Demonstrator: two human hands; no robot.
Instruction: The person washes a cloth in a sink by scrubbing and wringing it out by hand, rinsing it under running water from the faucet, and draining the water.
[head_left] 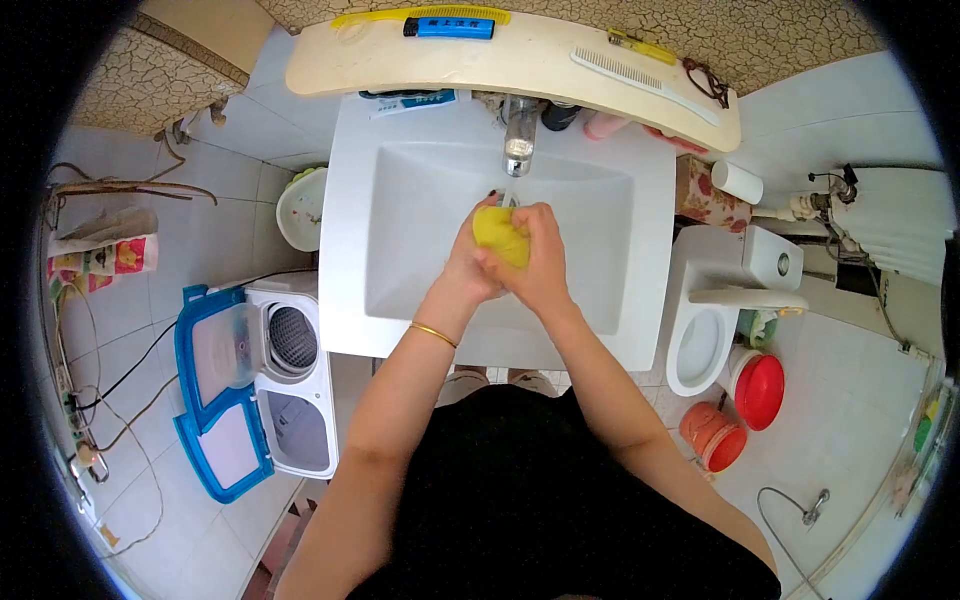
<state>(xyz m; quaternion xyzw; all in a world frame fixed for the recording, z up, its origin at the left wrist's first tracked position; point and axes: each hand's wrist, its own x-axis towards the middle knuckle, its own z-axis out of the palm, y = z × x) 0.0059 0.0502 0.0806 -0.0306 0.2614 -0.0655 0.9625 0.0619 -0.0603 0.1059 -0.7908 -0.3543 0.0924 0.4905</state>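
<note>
A rounded yellow object [497, 236] with a crease or fold near its upper right is held between both my hands over the white sink [600, 290]. I cannot make out its exact kind. My left hand [466, 262] wraps it from the left and below, closed round it. From the right, my right hand [543, 262] presses on it with bent fingers. Just above is the metal faucet [518, 140], with a stream of water falling onto or beside the object. A gold bangle [434, 334] is on my left wrist.
A cream shelf [530, 62] over the sink carries combs, a blue box [450, 28] and a yellow toothbrush-like item. Toothpaste [412, 103] lies behind the basin. At left stands a small washing machine [293, 420] with raised lids; at right, a toilet [698, 350] and red buckets [760, 392].
</note>
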